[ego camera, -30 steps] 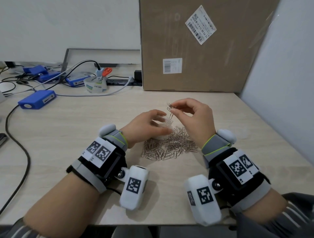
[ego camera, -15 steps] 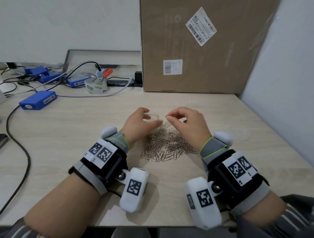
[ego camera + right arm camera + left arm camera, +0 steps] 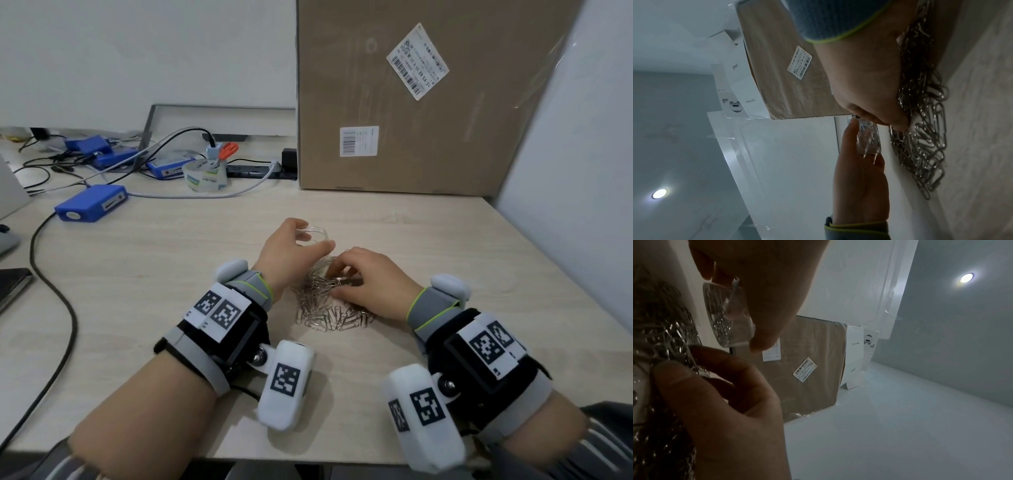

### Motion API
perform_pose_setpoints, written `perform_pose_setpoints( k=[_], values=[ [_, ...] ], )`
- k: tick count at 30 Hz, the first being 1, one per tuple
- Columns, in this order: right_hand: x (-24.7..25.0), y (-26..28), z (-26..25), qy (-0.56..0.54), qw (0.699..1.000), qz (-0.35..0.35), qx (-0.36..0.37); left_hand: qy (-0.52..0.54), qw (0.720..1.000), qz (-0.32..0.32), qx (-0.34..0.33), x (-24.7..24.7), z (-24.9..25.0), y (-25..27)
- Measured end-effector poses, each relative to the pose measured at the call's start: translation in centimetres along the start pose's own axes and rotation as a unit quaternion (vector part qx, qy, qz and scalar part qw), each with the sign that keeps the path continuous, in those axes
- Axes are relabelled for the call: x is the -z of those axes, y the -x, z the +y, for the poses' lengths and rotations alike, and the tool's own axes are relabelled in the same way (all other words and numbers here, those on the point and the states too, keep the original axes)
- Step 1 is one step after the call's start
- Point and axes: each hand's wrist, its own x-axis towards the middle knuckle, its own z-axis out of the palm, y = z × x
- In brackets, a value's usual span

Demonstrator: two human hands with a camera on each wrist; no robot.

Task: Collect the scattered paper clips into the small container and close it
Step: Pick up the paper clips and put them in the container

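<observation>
A small clear container [image 3: 318, 230] is lifted a little off the desk, gripped by my left hand [image 3: 310, 240] between thumb and fingers. The left wrist view shows some clips inside the container [image 3: 727, 313]. A heap of silver paper clips [image 3: 325, 313] lies on the wooden desk [image 3: 171, 274] just in front of it. My right hand [image 3: 335, 282] is down on the heap, thumb and curled fingers pinching a few clips. In the right wrist view the pile [image 3: 925, 138] spreads beside the container [image 3: 869, 139]. No lid is in view.
A tall cardboard box [image 3: 411, 102] stands behind the hands, with a wall panel [image 3: 565, 205] at the right. At the back left lie a blue box [image 3: 90, 202], a tape roll [image 3: 205, 174] with scissors, and cables. A black cable [image 3: 51, 291] runs down the left side.
My right hand, which held clips up over the container a second ago, has dropped onto the heap. The left hand has moved the container slightly farther away.
</observation>
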Motion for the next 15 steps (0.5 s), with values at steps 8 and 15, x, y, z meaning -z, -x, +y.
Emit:
perform_pose_setpoints(
  k=[8,15],
  values=[
    [0.41,-0.01,0.05,-0.021,0.997,0.078,-0.017,0.002,1.000,-0.009,-0.005,0.05,-0.04,0.28],
    [1.01,-0.24,0.28,-0.094,0.969,0.218,-0.071,0.011,1.000,-0.020,-0.007,0.18,-0.12,0.33]
  ],
)
